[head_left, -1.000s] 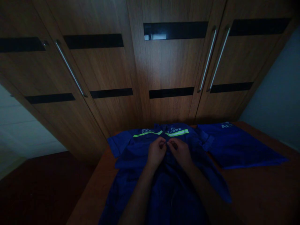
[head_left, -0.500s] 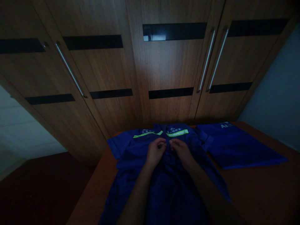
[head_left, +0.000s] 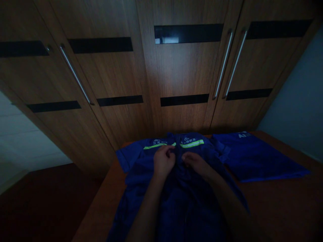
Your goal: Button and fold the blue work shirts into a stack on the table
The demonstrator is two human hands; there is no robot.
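Observation:
A dark blue short-sleeved work shirt (head_left: pixel 141 171) lies spread front up, with a green-edged reflective strip and white lettering across each side of its chest. My left hand (head_left: pixel 164 162) is at the left edge of the front opening, just under the strip, with thumb and fingers curled into a pinch on the cloth. Across the opening, my right hand (head_left: pixel 196 163) pinches the shirt front on the other side. A small gap separates the two hands. Dim light and the fingers themselves hide the exact bit of fabric gripped.
The shirt rests on a reddish-brown wooden table (head_left: pixel 101 208). To its right lies a brighter blue folded cloth (head_left: pixel 262 158) with white letters. Behind stands a wooden wardrobe (head_left: pixel 181 70) with long metal handles. A pale wall (head_left: pixel 297 97) is on the right.
My hands have moved slightly apart at the shirt's opening. The left has shifted a little left, and the right has dropped slightly and turned more sideways.

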